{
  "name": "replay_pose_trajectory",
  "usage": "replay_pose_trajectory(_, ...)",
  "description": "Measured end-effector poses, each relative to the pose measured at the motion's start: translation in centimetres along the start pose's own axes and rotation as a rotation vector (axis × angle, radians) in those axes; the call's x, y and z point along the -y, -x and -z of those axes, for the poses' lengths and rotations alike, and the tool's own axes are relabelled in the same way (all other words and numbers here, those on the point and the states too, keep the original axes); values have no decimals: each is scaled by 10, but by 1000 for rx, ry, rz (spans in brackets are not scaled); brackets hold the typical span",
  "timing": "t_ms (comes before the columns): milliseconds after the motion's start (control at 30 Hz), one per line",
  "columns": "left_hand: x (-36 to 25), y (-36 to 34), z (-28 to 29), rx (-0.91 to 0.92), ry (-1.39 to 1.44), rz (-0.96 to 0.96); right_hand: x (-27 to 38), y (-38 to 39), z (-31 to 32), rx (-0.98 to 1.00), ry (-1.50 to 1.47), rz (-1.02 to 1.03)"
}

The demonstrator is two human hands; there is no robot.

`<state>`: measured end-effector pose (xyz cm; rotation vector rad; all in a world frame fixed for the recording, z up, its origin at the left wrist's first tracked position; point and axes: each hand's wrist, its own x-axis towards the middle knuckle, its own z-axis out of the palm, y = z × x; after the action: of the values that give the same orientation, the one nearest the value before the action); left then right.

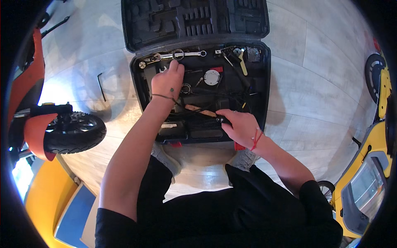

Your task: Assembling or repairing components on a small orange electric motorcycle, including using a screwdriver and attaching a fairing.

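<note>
My left hand (167, 82) reaches into a black tool case, its fingers drawn together and the tips at a small dark ring (178, 54). Behind that ring a chrome wrench (192, 54) lies along the case's back edge. Below the left fingers shows the jaw of an open-end wrench (163, 70). At the front right of the tray, my right hand (242, 126) is closed around a short black handle (223, 120); what it belongs to is partly hidden. A brown wooden-looking handle (200, 110) and thin dark cables (231, 96) lie next to it.
The open case (267, 82) lies on a light wood floor, its moulded lid (194, 20) folded back. Inside are a white disc (212, 77) and a yellow-handled tool (242, 63). A hex key (101, 87) lies left, near an orange vehicle's wheel (74, 132); a yellow vehicle (351, 177) stands right.
</note>
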<state>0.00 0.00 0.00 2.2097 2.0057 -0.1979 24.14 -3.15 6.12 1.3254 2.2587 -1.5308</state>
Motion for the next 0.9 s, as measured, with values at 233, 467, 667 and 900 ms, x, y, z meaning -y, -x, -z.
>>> replay_pose_trajectory(233,-5,-1,14,84,118,41,12,2,11,-65,-167,-62)
replay_pose_trajectory(467,-28,10,105,341,1628,496,45,5,44,-218,-682,-23)
replay_pose_trajectory(667,-40,19,141,344,2002,373,69,16,58,-256,-904,30)
replay_pose_trajectory(900,-43,23,162,348,1936,285,77,25,60,-265,-925,129)
